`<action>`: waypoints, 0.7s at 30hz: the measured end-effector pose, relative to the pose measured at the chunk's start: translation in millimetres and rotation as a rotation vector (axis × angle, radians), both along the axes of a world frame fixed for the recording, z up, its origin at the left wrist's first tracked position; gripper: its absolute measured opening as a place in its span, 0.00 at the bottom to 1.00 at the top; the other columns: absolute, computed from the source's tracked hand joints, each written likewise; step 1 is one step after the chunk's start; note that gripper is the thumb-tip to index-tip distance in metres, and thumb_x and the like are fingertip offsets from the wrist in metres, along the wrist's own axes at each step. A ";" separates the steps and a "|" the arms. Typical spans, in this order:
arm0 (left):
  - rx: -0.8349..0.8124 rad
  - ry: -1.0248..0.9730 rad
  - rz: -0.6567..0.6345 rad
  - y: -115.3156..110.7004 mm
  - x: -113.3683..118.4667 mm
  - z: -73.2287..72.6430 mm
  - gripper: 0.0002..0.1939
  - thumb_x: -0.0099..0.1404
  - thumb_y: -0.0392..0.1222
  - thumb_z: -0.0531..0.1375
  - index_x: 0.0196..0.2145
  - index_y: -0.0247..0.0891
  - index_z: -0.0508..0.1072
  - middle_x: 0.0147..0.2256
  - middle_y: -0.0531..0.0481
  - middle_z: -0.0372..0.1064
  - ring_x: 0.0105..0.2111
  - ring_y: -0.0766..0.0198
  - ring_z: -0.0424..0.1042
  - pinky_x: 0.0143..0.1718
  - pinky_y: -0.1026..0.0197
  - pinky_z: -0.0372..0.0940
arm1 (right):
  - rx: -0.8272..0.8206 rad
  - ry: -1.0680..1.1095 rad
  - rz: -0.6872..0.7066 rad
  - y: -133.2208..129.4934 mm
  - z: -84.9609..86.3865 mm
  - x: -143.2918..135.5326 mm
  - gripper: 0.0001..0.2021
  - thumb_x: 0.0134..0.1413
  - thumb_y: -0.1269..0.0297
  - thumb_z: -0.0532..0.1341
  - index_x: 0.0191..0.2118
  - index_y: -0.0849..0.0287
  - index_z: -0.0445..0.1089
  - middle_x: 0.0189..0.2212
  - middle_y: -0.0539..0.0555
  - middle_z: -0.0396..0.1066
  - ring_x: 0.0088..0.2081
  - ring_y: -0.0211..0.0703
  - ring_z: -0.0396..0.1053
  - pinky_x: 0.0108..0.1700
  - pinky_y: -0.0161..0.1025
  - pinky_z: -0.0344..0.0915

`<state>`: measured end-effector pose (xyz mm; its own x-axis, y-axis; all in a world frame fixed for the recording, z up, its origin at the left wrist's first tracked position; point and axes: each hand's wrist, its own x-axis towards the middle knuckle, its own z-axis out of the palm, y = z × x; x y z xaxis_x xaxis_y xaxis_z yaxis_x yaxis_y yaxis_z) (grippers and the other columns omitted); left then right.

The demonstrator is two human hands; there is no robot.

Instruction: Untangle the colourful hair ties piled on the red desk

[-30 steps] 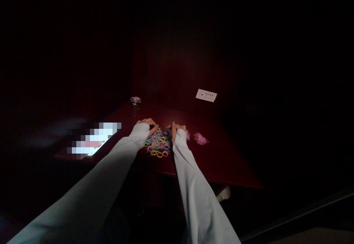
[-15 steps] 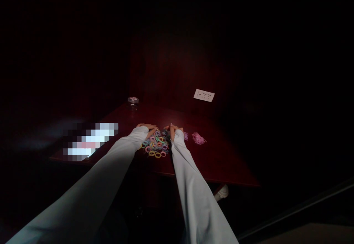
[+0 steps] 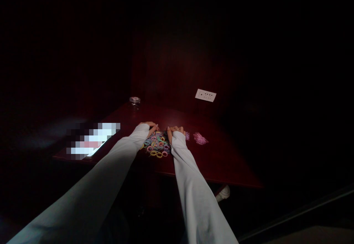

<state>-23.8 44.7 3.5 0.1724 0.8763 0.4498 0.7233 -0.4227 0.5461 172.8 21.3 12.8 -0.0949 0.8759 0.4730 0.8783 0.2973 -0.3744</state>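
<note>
A pile of small colourful hair ties (image 3: 157,144) lies on the dark red table (image 3: 218,162), with several yellow and pink rings at its near edge. My left hand (image 3: 150,125) rests at the pile's far left side, fingers bent and drawn in toward the thumb. At the far right side of the pile, my right hand (image 3: 176,130) has its fingers curled down. The fingertips of both hands are small and dim, so whatever is between them is hidden. Right of my right hand sits a pink-purple bunch of thin bands (image 3: 200,138), and a smaller purple bunch (image 3: 187,136) shows partly behind that hand.
A lit, blurred-out screen (image 3: 95,140) lies on the table's left side. A clear lidded jar (image 3: 134,101) stands at the far left corner. A white socket plate (image 3: 205,95) is on the wall behind. A pale shoe-like shape (image 3: 223,192) shows below the table edge.
My right hand's fingers, which pointed left over the pile, are now curled down and slightly further right. My left fingers have bent more. The whole view has shifted slightly.
</note>
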 end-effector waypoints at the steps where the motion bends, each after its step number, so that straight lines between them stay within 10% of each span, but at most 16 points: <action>1: 0.019 0.000 -0.008 -0.5 -0.1 0.4 0.24 0.73 0.51 0.48 0.32 0.42 0.80 0.40 0.48 0.81 0.43 0.58 0.78 0.50 0.59 0.66 | -0.011 -0.003 0.006 -0.3 -0.2 -0.4 0.15 0.72 0.59 0.56 0.38 0.51 0.80 0.43 0.52 0.77 0.50 0.47 0.64 0.49 0.41 0.53; 21: 0.058 0.130 0.236 -7.9 0.2 9.7 0.11 0.69 0.43 0.55 0.34 0.43 0.76 0.39 0.49 0.78 0.43 0.57 0.72 0.47 0.56 0.60 | 0.007 -0.071 0.097 3.5 -8.6 -2.1 0.18 0.73 0.58 0.51 0.47 0.45 0.81 0.49 0.54 0.77 0.51 0.49 0.63 0.54 0.48 0.53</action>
